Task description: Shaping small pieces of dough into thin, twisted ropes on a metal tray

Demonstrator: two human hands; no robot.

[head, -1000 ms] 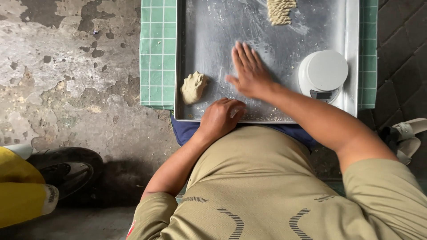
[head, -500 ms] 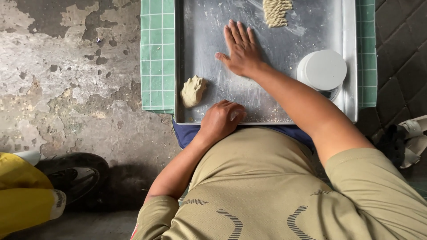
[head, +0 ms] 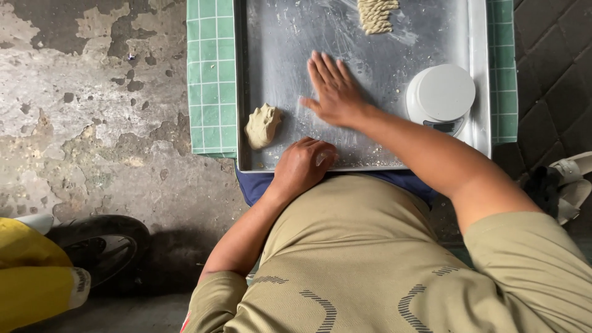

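My right hand (head: 336, 92) flat on floured metal tray (head: 296, 37), fingers (head: 327, 68) spread, palm down; anything under palm hidden, cannot tell. My left hand (head: 303, 166) at near tray rim, fingers curled shut, contents unseen. Dough lump (head: 263, 125) left of both hands, near tray's left wall, untouched. White round scale (head: 440, 95) just right of my right wrist: risk, forearm sweep knocks it. Twisted dough pieces (head: 377, 15) beyond fingertips: long forward stroke could squash them. Green checked cloth (head: 211, 74) under tray: may slide under hard press.
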